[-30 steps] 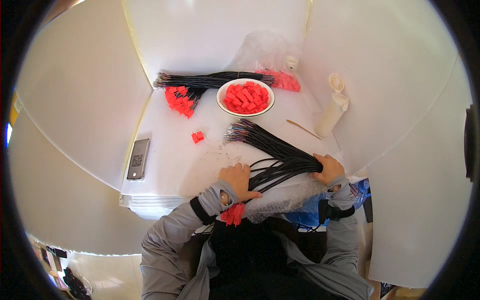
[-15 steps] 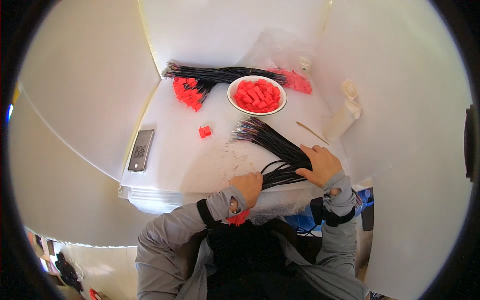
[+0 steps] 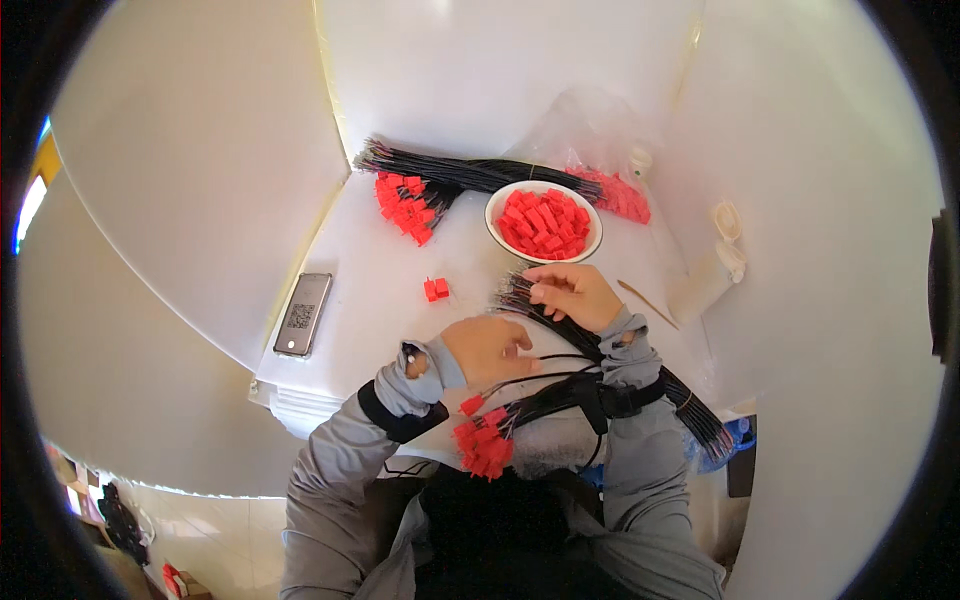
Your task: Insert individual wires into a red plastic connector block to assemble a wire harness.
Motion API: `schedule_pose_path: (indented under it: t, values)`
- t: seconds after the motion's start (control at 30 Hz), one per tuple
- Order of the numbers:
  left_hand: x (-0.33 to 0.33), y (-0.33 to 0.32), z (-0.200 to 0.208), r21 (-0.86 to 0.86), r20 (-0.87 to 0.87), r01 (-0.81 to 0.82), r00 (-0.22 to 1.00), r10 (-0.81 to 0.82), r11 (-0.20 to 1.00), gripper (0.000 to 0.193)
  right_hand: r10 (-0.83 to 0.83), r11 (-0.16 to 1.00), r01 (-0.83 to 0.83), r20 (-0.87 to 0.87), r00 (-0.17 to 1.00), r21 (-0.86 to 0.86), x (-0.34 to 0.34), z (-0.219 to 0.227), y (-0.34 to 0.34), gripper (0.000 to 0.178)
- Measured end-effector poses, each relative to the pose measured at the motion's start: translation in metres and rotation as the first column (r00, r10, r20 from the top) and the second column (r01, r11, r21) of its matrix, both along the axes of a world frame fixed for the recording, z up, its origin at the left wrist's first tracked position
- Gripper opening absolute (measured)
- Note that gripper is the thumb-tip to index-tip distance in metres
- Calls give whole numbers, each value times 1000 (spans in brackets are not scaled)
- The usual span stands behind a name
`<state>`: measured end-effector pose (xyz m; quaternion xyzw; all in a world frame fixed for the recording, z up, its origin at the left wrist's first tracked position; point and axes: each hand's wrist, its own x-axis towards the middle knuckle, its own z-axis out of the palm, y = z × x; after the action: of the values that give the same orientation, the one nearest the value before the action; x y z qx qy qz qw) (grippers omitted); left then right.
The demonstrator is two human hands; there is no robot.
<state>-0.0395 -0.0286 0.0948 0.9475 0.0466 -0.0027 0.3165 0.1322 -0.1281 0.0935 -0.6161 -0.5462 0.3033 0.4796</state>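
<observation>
My right hand [image 3: 578, 296] is over the frayed wire ends of a bundle of black cables [image 3: 585, 340], thumb and fingers pinched on a thin cable there. To its left my left hand [image 3: 490, 350] is palm down with fingers loosely curled; a gap shows between thumb and forefinger, and loose black cables pass close by. Below it, a cluster of red connectors [image 3: 485, 445] on black cables hangs at the table's front edge, partly under my left sleeve. The other cable ends [image 3: 712, 435] stick out past my right forearm.
A white bowl [image 3: 492, 226] of red connectors stands at the back, beside more black cables [image 3: 450, 170] and a clear bag [image 3: 622, 190] of connectors. Two red connectors [image 3: 436, 289] lie mid-table. A phone [image 3: 303, 315] lies left; a thin stick [image 3: 647, 303] and white container [image 3: 705, 285] are right.
My right hand has moved from the bundle's middle to its wire ends. My left hand has moved up and let go of the cables. The red connector cluster now shows at the front edge.
</observation>
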Motion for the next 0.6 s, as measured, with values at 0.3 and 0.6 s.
schedule_pose_path:
  t: [0.3,0.6]
  values:
    - [43,53,-27,-951,150,28,913,380,309,24,-562,808,576,-134,816,120,74,-43,48,17]
    - [54,49,-89,-657,293,-148,853,432,739,16,-411,766,641,737,536,-39,85,-55,84,26]
